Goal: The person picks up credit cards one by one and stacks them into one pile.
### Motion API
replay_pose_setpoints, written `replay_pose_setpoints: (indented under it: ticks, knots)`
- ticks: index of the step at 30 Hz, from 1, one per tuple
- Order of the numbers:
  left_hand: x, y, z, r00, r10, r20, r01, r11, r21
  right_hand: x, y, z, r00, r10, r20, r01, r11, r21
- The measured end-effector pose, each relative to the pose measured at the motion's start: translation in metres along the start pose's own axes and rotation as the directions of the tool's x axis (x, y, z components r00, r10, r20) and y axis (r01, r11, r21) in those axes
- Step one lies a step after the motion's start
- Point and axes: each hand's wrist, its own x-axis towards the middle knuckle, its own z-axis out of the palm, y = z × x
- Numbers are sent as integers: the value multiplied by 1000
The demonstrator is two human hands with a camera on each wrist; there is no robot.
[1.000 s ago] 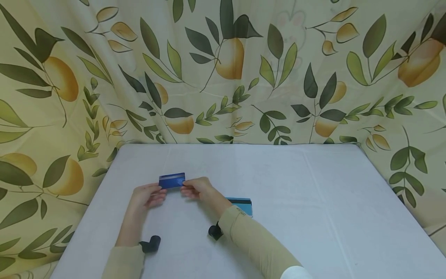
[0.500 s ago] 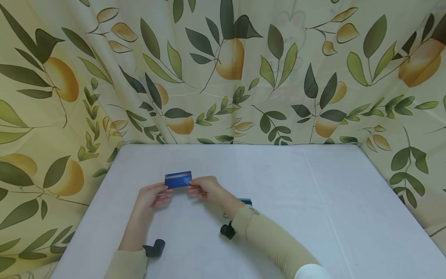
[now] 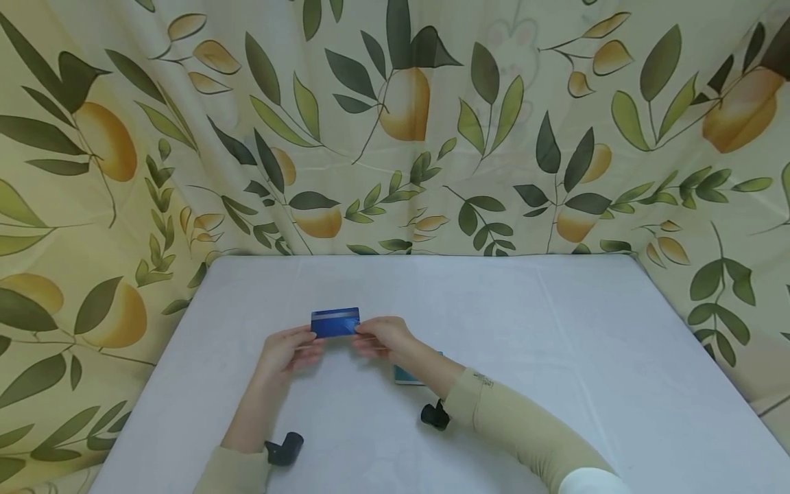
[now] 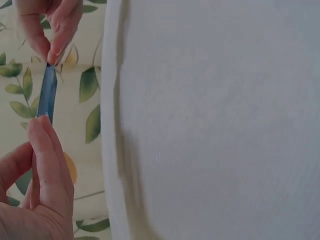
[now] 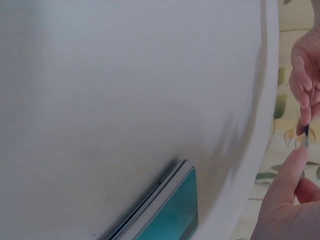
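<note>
A blue bank card (image 3: 335,322) with a silver stripe along its upper part is held up over the table, its broad face toward the head camera. My left hand (image 3: 286,350) pinches its left lower corner between thumb and fingers. At the right lower corner, my right hand (image 3: 387,336) pinches it too. The left wrist view shows the card (image 4: 47,92) nearly edge-on between both sets of fingertips. Below my right forearm lies a stack of teal-topped cards (image 3: 407,375), partly hidden by that arm; in the right wrist view the stack (image 5: 172,215) shows several layers.
A white cloth covers the table (image 3: 524,322). Behind it hangs a curtain (image 3: 395,171) printed with fruit and leaves. Black wrist cameras sit on the left wrist (image 3: 285,449) and the right wrist (image 3: 435,416), close over the cloth.
Both hands have moved to the right together with the blue card between them. My right forearm now covers a different part of the teal stack, leaving its left end visible.
</note>
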Motion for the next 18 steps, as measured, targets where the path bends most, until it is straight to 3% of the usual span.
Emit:
replay_pose_setpoints:
  ticks: [18]
  knots:
    - [-14,-13,38,1000,22,3,-22,1000,9,-29,16,-37,998,-47,-28,46,999,-30]
